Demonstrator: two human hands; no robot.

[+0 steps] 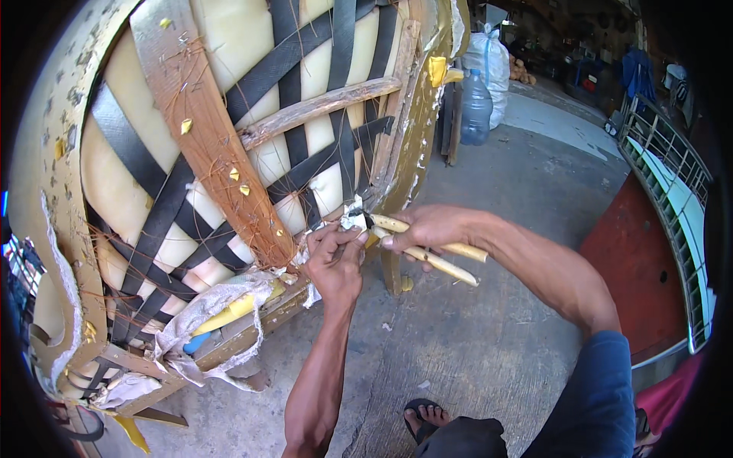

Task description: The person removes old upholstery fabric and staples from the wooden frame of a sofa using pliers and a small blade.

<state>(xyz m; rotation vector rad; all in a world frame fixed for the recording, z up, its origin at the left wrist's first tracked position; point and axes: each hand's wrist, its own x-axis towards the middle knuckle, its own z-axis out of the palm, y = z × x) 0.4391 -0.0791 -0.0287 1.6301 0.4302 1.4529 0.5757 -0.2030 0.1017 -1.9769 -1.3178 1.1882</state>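
Observation:
My right hand (pixel 431 227) is wrapped round a pair of pliers (pixel 450 268) with long pale-yellow handles. Their dark jaws are at a torn white scrap of fabric (pixel 353 220) on the lower edge of a stripped chair. My left hand (pixel 336 259) pinches this scrap between thumb and fingers, right beside the jaws. Behind both hands rises the chair's wooden frame (pixel 214 137), with loose strings and staples along it. Black webbing straps (pixel 309 38) cross over cream foam (pixel 229 27). A ragged strip of whitish cloth (pixel 195 313) hangs from the lower rail, left of my left hand.
A blue water jug (pixel 476 111) and a white sack (pixel 496 65) stand on the concrete floor (pixel 504 183) at the back. On the right are a red panel (pixel 637 267) and a metal rack (pixel 668 145). Someone's pink clothing (pixel 672 397) shows at the lower right.

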